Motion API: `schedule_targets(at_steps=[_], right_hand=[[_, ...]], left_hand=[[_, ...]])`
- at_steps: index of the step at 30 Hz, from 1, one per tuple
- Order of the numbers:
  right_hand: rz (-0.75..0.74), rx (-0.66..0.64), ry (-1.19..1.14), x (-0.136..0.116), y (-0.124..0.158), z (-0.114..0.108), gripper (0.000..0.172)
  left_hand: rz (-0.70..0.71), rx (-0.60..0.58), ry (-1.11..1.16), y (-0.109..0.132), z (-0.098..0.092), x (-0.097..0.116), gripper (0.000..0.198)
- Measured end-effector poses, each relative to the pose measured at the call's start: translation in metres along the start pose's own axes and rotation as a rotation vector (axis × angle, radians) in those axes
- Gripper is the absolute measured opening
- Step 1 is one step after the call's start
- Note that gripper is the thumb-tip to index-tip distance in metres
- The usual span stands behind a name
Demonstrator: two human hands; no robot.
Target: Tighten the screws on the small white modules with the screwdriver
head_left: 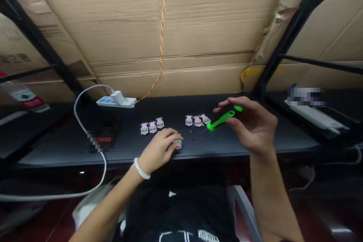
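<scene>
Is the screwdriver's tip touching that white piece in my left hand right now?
Apart. The head view shows black tabletop between the tip of the screwdriver and the white piece in the left hand.

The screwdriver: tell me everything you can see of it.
The screwdriver has a bright green and black handle, plastic or rubber by its look, ending in a green collar. A thin, dark, metal-looking shaft extends from that. It is held aslant in the grip of the right hand, between thumb and fingers, shaft pointing down and leftward at the black tabletop. Whether the tip touches the surface, and the tip's shape, cannot be told.
</scene>
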State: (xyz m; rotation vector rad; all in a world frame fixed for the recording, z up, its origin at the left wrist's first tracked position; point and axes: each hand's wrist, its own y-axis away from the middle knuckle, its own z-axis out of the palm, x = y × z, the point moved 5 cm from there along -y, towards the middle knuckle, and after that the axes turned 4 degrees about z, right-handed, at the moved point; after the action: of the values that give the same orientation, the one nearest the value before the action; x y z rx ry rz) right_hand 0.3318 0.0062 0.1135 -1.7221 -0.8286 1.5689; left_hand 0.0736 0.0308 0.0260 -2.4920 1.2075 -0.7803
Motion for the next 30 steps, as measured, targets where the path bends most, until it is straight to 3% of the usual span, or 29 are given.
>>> schedule_targets(at_steps=[6,11,19,24,30], right_hand=[[0.001,-0.018,-0.009,0.0,0.0,0.003,0.044],[-0.004,-0.027,-0.026,0.0,0.0,0.005,0.046],[0.006,-0.085,-0.026,0.006,0.001,0.014,0.047],[0.028,-0.127,0.028,0.014,0.0,0.021,0.043],[0.036,-0.153,0.04,0.018,0.0,0.021,0.045]], left_hand=[[-0.066,-0.144,0.013,0.007,0.006,-0.015,0.046],[0.014,-0.18,0.026,-0.001,0.008,-0.024,0.041],[0.146,-0.205,-0.283,-0.034,-0.015,-0.027,0.027],[0.192,-0.355,-0.445,-0.059,-0.016,-0.029,0.023],[0.17,-0.465,-0.351,-0.088,-0.011,-0.039,0.021]])
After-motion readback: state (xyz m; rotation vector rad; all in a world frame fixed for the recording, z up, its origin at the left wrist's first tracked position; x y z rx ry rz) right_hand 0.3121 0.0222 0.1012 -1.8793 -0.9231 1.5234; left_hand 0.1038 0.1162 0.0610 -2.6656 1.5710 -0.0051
